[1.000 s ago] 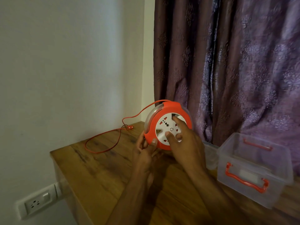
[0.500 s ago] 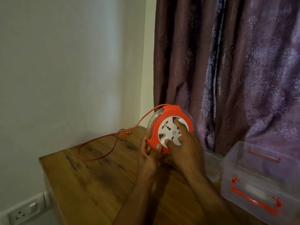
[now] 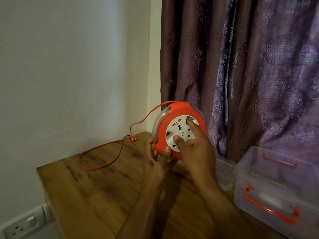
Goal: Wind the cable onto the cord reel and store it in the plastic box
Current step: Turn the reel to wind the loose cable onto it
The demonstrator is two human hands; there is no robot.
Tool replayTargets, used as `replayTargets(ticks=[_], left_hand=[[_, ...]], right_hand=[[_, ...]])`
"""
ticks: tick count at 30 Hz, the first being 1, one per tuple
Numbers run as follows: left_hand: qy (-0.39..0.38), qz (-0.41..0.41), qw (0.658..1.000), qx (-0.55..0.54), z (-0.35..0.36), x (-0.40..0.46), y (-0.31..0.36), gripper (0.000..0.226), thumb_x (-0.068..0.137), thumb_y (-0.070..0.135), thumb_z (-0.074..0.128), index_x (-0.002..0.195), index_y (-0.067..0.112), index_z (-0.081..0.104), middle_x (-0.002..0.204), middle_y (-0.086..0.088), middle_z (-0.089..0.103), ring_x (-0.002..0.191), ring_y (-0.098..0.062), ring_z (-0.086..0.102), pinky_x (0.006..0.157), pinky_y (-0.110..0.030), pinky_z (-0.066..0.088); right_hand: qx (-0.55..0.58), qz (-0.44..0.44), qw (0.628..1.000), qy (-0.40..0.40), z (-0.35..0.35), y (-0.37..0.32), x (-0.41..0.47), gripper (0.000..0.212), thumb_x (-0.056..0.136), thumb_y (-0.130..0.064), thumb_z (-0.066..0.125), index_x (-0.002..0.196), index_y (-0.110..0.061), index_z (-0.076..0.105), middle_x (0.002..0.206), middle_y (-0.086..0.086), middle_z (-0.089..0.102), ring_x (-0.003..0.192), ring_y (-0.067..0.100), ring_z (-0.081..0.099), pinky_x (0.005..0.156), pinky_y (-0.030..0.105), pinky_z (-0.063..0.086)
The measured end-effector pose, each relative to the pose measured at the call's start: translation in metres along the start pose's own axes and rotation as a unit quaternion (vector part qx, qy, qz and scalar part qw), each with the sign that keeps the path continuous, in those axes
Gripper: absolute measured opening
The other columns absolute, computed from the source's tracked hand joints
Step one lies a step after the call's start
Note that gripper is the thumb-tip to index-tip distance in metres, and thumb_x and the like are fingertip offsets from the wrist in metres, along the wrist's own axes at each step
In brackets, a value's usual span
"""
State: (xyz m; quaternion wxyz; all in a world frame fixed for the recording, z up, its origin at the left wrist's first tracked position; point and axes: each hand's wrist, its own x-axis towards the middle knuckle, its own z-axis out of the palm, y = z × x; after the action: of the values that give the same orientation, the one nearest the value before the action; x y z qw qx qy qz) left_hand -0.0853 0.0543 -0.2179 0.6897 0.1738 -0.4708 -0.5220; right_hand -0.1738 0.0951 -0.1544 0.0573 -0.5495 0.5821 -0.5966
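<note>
The wooden table (image 3: 96, 190) carries all, and the plastic box (image 3: 276, 192) stands open at my right, near my right forearm. I hold the cord reel (image 3: 178, 129) upright above the table, its white face toward me. My left hand (image 3: 155, 163) grips the orange lower rim; my right hand (image 3: 193, 149) presses thumb and fingers on the white disc to turn it. The cable (image 3: 110, 152) leaves the top of the reel to the left and lies in a loose loop on the table, plug (image 3: 134, 139) near the wall. The turns inside the reel are hard to see.
</note>
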Motion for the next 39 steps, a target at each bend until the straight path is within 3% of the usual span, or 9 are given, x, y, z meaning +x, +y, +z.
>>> replayTargets(ticks=[5, 8, 15, 18, 21, 26, 30, 34, 39], left_hand=[[0.003, 0.006, 1.000, -0.002, -0.001, -0.003, 0.003, 0.040, 0.080, 0.035, 0.075, 0.108, 0.059, 0.059, 0.115, 0.015, 0.071, 0.106, -0.012, 0.070, 0.075, -0.035, 0.060], [0.003, 0.003, 1.000, -0.002, -0.003, -0.004, 0.005, 0.040, 0.081, 0.031, 0.072, 0.104, 0.061, 0.060, 0.113, 0.016, 0.072, 0.105, -0.010, 0.070, 0.076, -0.034, 0.060], [0.023, -0.010, 1.000, -0.012, -0.004, -0.004, 0.003, 0.039, 0.081, 0.032, 0.074, 0.111, 0.054, 0.060, 0.119, 0.006, 0.071, 0.109, -0.020, 0.069, 0.080, -0.040, 0.060], [0.034, -0.021, 0.999, -0.029, -0.005, -0.004, 0.004, 0.042, 0.081, 0.030, 0.075, 0.115, 0.050, 0.059, 0.121, 0.004, 0.070, 0.109, -0.023, 0.069, 0.080, -0.046, 0.060], [0.034, -0.024, 0.999, -0.018, -0.007, -0.005, 0.006, 0.039, 0.082, 0.028, 0.073, 0.107, 0.055, 0.061, 0.115, 0.008, 0.073, 0.104, -0.016, 0.071, 0.072, -0.037, 0.061], [0.042, -0.010, 0.999, 0.022, -0.002, -0.008, 0.009, 0.039, 0.081, 0.030, 0.071, 0.098, 0.064, 0.060, 0.105, 0.021, 0.073, 0.097, -0.005, 0.071, 0.069, -0.033, 0.061], [0.065, 0.025, 0.997, 0.046, 0.001, -0.006, 0.012, 0.039, 0.078, 0.041, 0.070, 0.109, 0.059, 0.057, 0.110, 0.023, 0.070, 0.101, -0.009, 0.070, 0.071, -0.031, 0.061], [0.064, 0.091, 0.988, 0.103, 0.012, -0.001, 0.021, 0.034, 0.080, 0.055, 0.066, 0.110, 0.059, 0.054, 0.114, 0.026, 0.064, 0.100, -0.007, 0.069, 0.064, -0.020, 0.058], [0.115, 0.179, 0.951, 0.226, 0.036, 0.021, 0.027, 0.034, 0.086, 0.054, 0.048, 0.113, 0.032, 0.047, 0.108, 0.011, 0.060, 0.088, -0.006, 0.065, 0.059, -0.005, 0.051]], right_hand=[[0.121, 0.062, 0.991, -0.006, 0.002, -0.003, -0.001, 0.053, 0.081, -0.028, 0.070, 0.128, -0.041, 0.050, 0.120, -0.008, 0.062, 0.100, 0.010, 0.057, 0.087, 0.034, 0.051], [0.193, 0.105, 0.975, -0.023, 0.005, -0.003, -0.004, 0.055, 0.081, -0.026, 0.070, 0.128, -0.043, 0.050, 0.124, -0.006, 0.060, 0.097, 0.023, 0.059, 0.073, 0.033, 0.048], [0.284, 0.182, 0.940, -0.050, 0.001, -0.007, -0.005, 0.055, 0.083, -0.022, 0.068, 0.128, -0.046, 0.048, 0.087, -0.002, 0.069, 0.038, 0.007, 0.041, 0.033, 0.019, 0.031], [0.201, 0.146, 0.966, -0.072, -0.003, -0.007, -0.001, 0.053, 0.083, -0.023, 0.068, 0.129, -0.042, 0.049, 0.103, -0.002, 0.067, 0.061, 0.006, 0.055, 0.044, 0.019, 0.041], [-0.046, 0.019, 0.998, -0.046, -0.006, -0.006, -0.001, 0.055, 0.083, -0.027, 0.065, 0.132, -0.037, 0.042, 0.108, 0.001, 0.064, 0.095, 0.020, 0.061, 0.071, 0.028, 0.045], [-0.308, -0.167, 0.935, -0.049, -0.005, -0.011, -0.013, 0.065, 0.084, -0.021, 0.058, 0.136, -0.040, 0.023, 0.136, 0.005, 0.029, 0.100, 0.033, 0.057, 0.067, 0.035, 0.049], [-0.321, -0.151, 0.927, -0.118, -0.010, -0.008, -0.008, 0.072, 0.086, -0.040, 0.061, 0.136, -0.050, 0.011, 0.152, 0.002, 0.004, 0.121, 0.033, 0.047, 0.089, 0.041, 0.049], [-0.326, -0.146, 0.926, -0.125, -0.022, -0.015, 0.001, 0.064, 0.091, -0.036, 0.050, 0.139, -0.052, 0.012, 0.155, 0.005, 0.007, 0.122, 0.038, 0.046, 0.092, 0.046, 0.047], [-0.306, -0.149, 0.936, -0.090, -0.034, -0.026, 0.003, 0.060, 0.079, -0.051, 0.009, 0.138, -0.054, 0.014, 0.154, 0.006, 0.011, 0.122, 0.039, 0.046, 0.092, 0.050, 0.046]])
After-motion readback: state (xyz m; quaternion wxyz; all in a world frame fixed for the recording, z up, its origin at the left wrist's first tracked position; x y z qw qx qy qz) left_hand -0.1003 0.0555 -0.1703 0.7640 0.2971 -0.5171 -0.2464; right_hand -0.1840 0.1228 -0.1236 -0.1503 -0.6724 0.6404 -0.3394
